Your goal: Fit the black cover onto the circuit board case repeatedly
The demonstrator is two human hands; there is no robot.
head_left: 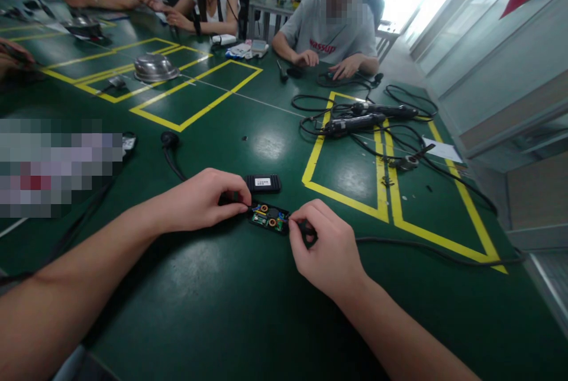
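In front of me on the green table lies a small open black case with a circuit board (269, 217) in it, copper coils and other parts showing. My left hand (213, 200) is closed in a pinch at the case's left end, where a black power cord (174, 162) runs in under the fingers. At the right end, the thumb and forefinger of my right hand (328, 242) pinch a second black cord (399, 241) by its thick end. Just behind the case sits its ribbed black cover (263, 183) with a white label.
A black plug (169, 139) stands to the left. Two black electric screwdrivers (355, 125) with coiled cables lie at the right, near small metal parts (408, 161). A metal bowl (155, 67) is farther back. Across the table sits a person in a grey shirt (328, 32).
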